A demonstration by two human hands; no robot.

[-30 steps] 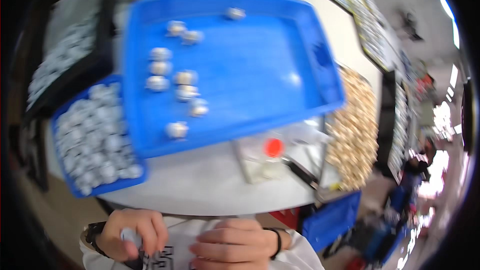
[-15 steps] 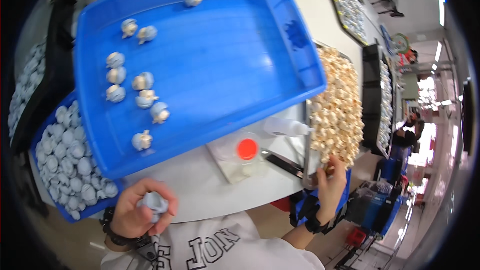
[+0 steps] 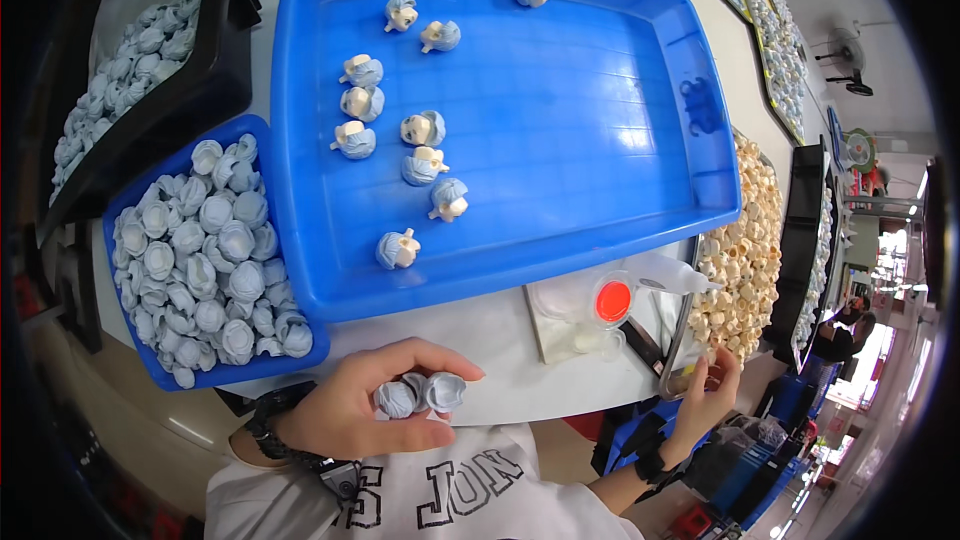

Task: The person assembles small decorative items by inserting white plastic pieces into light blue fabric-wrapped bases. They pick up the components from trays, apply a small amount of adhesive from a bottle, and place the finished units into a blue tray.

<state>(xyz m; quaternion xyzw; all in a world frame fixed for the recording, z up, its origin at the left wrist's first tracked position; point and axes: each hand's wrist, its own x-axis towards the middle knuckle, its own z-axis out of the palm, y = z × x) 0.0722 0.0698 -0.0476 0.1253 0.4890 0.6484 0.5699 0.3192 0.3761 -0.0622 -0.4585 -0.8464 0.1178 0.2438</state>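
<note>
My left hand (image 3: 365, 400) is turned palm up in front of the table edge, its fingers curled around grey-blue doll hair pieces (image 3: 445, 393). They are hollow, wavy shells. At the near end of a metal tray heaped with cream doll heads (image 3: 738, 250), my right hand (image 3: 710, 395) has its fingers bent together; whatever they hold is hidden. Several doll heads with blue hair fitted (image 3: 422, 166) lie in the left part of a large blue tray (image 3: 520, 265). More loose hair pieces (image 3: 200, 270) fill a smaller blue bin (image 3: 318, 348) at the left.
Between the large tray and the cream heads lie a white squeeze bottle (image 3: 665, 273), a clear container with a red disc (image 3: 612, 301) and a dark flat tool (image 3: 640, 343). Black trays of blue pieces (image 3: 140, 60) stand far left and at the right.
The view has shifted, so the trays appear farther right. My left hand has rolled over, bringing more than one hair piece into sight. My right hand stays by the cream heads.
</note>
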